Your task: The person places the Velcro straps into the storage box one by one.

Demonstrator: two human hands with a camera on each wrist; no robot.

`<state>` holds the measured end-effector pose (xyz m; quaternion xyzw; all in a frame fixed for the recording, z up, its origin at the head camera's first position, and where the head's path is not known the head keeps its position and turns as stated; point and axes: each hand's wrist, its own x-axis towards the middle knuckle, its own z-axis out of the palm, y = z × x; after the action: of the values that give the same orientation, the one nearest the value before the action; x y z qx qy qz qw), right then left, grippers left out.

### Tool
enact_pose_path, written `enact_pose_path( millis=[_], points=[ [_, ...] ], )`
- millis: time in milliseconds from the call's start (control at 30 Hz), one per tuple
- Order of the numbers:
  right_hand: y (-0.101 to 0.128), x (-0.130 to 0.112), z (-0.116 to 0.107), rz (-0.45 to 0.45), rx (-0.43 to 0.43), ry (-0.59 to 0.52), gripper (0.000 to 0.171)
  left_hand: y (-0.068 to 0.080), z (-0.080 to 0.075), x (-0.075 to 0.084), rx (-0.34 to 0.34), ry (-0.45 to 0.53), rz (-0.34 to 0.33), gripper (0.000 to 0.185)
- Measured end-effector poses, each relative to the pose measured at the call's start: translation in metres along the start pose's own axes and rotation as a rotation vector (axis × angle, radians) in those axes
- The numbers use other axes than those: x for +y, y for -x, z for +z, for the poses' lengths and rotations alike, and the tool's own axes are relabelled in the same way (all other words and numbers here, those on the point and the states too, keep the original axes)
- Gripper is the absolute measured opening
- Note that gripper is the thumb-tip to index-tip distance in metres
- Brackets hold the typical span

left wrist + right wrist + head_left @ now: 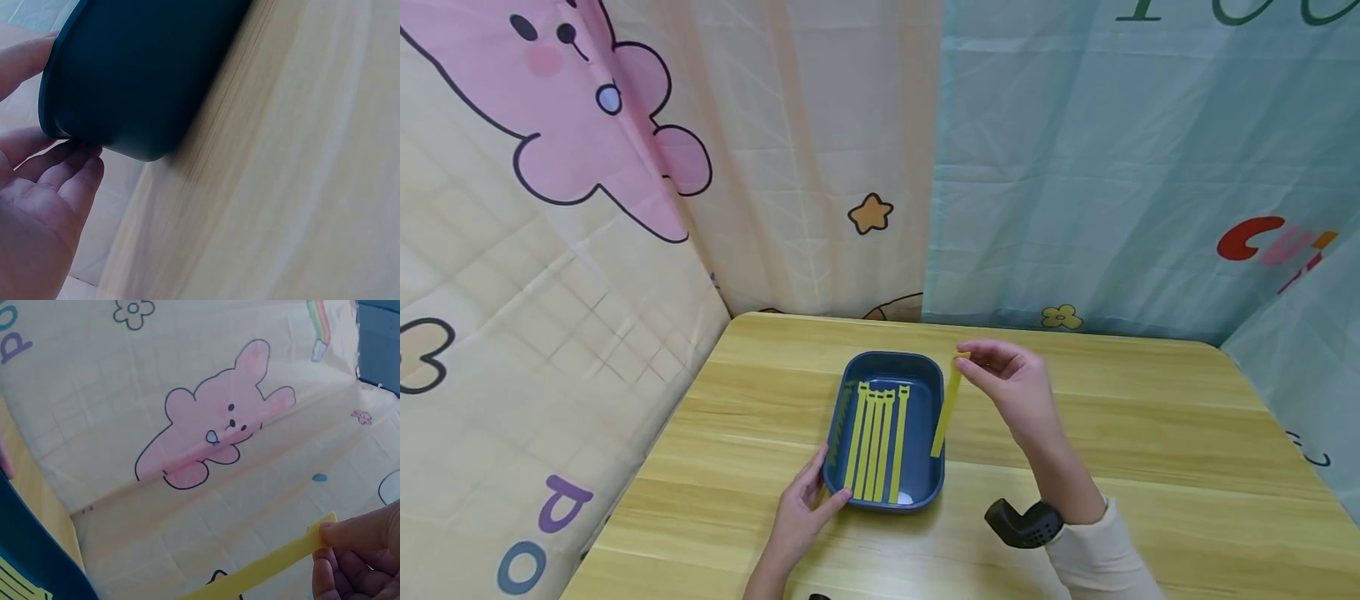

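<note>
A dark blue tray (pixel 931 372) sits on the wooden table (pixel 1150 433) with several yellow strips (pixel 874 442) lying lengthwise in it. My left hand (pixel 808 502) holds the tray's near-left corner, thumb on the rim and fingers under its wall (pixel 125 81). My right hand (pixel 1011 379) is raised just right of the tray and pinches the top end of one more yellow strip (pixel 947 408), which hangs down over the tray's right rim. In the right wrist view the pinched strip (pixel 269 569) runs from my fingertips (pixel 350 534) toward the lower left.
Cartoon-printed curtains (pixel 625 167) close the table in at the left, back and right. A black wrist camera (pixel 1022 522) sits on my right forearm. Bare tabletop lies right of and in front of the tray.
</note>
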<state>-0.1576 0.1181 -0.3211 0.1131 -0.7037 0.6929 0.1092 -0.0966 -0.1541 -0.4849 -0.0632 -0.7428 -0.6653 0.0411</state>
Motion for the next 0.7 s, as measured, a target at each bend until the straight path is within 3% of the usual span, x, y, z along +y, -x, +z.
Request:
enact_pose_path(
  millis=[700],
  points=[
    [0.028,0.039,0.024,0.221,-0.057,-0.035,0.022,0.001,0.0,0.0,-0.012,0.035,0.006,0.071]
  ],
)
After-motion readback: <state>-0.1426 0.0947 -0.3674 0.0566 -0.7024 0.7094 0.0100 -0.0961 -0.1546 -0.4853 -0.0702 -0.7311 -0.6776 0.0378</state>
